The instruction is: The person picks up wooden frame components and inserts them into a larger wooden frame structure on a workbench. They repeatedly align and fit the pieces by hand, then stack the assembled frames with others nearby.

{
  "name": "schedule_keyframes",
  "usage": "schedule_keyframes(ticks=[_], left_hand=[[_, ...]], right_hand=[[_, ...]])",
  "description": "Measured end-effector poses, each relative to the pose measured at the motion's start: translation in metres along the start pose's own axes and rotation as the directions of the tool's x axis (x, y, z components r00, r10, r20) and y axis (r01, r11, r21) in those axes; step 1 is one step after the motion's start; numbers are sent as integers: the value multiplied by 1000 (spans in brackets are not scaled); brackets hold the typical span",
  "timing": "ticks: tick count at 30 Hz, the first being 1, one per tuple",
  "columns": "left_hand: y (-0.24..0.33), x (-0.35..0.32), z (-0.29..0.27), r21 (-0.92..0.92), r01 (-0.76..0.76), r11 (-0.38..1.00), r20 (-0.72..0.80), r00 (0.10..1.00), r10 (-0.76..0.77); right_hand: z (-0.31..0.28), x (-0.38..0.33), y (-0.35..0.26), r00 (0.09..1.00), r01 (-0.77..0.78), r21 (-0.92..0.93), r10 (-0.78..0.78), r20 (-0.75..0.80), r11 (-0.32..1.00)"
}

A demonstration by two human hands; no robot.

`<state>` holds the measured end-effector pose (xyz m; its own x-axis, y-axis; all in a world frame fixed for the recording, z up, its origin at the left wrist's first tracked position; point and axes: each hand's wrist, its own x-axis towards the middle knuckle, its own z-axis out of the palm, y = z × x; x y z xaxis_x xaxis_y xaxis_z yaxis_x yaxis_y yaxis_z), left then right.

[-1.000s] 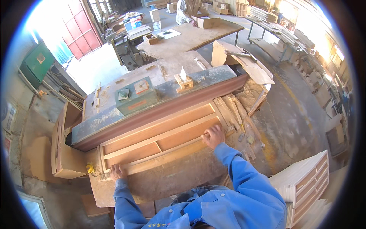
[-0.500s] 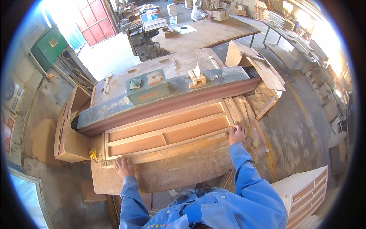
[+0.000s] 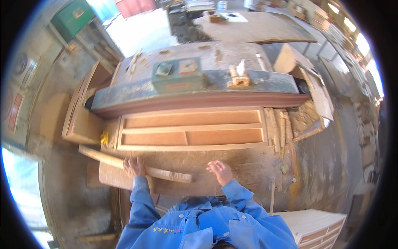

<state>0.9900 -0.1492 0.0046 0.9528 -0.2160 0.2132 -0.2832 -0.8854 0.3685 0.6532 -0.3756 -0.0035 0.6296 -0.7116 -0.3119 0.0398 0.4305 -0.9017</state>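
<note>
My left hand (image 3: 134, 167) is closed over a long pale wooden strip (image 3: 166, 174). This strip lies slantwise near the front of the wooden worktable (image 3: 244, 178), and its left end juts past the table edge. My right hand (image 3: 219, 170) hovers over the table beyond the strip's right end, fingers loosely curled and apart, holding nothing. Farther back, a wooden frame panel (image 3: 224, 127) with rails and a short divider lies flat, apart from both hands. Its far side lies along the brown sanding belt (image 3: 199, 101) of a long belt sander.
A green box (image 3: 176, 76) and a small wooden block (image 3: 239, 79) sit on the sander top. Loose wood strips (image 3: 275, 126) lie right of the panel. Wooden housings (image 3: 85, 108) flank the belt ends. A slatted wooden piece (image 3: 315, 228) stands at lower right.
The strip, earlier along the panel's near edge, has come toward me and left in my left hand. My right hand has left the panel's right corner and moved left. The view has shifted.
</note>
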Motion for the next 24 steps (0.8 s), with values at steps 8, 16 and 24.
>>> schedule_keyframes(ticks=[8,16,24], left_hand=[[-28,5,0,56,4,998,2,1000,-4],[-13,12,-12,120,44,992,-3,999,-44],[31,52,8,-242,212,947,72,977,-200]], right_hand=[[-73,12,-20,906,-97,280,201,-373,955],[-107,28,-34,833,45,544,270,-484,838],[-88,37,-66,815,-12,501,299,-497,866]])
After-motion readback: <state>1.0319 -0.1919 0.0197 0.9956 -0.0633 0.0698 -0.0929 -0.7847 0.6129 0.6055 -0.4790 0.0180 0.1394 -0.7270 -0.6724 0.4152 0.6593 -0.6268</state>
